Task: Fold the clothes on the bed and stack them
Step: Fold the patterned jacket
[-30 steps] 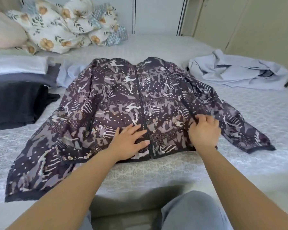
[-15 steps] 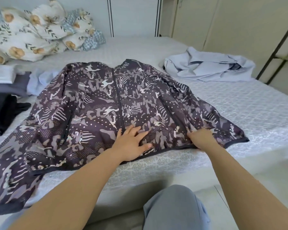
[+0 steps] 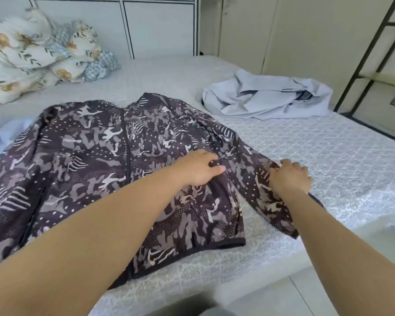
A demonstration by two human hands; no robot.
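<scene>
The bed (image 3: 328, 156) is covered by a pale patterned sheet. A dark camouflage-print jacket (image 3: 96, 160) is spread flat, zip side up, across its near half. At two o'clock from the jacket a crumpled light blue shirt (image 3: 267, 99) is seen, well apart; at ten o'clock floral bedding (image 3: 39, 53) is heaped. The left hand (image 3: 197, 168) is pressed on the jacket's front (fingers seemingly loosely together). The right hand (image 3: 291, 176) is laid on the sleeve, fingers curled; a grip cannot be told.

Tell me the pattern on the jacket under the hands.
Dark purple-brown camouflage with white dots and stripes on the jacket, seen in the head view.
</scene>
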